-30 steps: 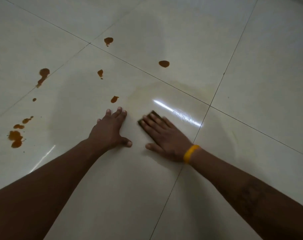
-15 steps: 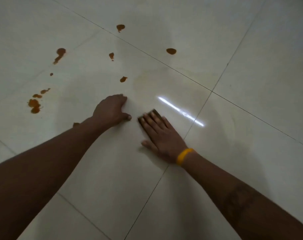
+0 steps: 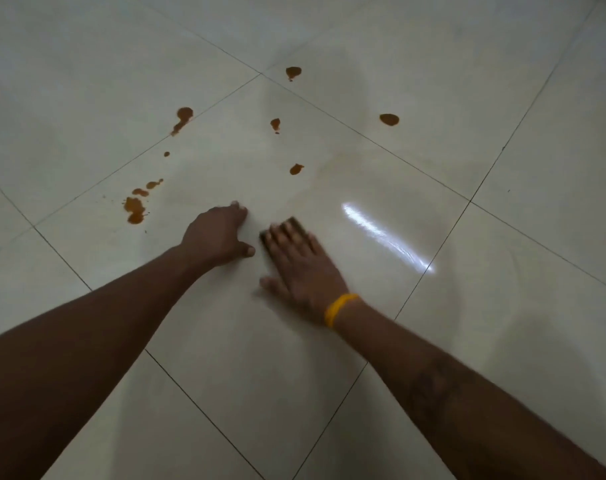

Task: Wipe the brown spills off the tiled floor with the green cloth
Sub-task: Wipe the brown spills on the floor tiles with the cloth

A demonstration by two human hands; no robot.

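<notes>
two hands rest on a pale tiled floor (image 3: 433,341), seen from above by a head-worn camera. right hand (image 3: 299,268), with a yellow wristband (image 3: 339,308), lies flat with fingers straight and close together, pressing down on a dark folded cloth (image 3: 296,224) (its green colour is hard to make out in the dim light); only the cloth's far edge shows past the fingertips. left hand (image 3: 216,237) sits just beside it, palm down as a brace, its fingers bent under and holding nothing. brown spills lie farther out and are not yet wiped: the nearest drop (image 3: 296,169) sits just beyond the cloth, a larger splatter (image 3: 134,209) lies off to the left, and more spots are scattered well beyond. a bright streak of reflected light (image 3: 384,235) lies to the right of the cloth. to do this step well, it seems best to keep the palm flat and the pressure even, push the cloth forward over the nearest drop, and gather the liquid inward rather than smearing it outward across the grout lines.
</notes>
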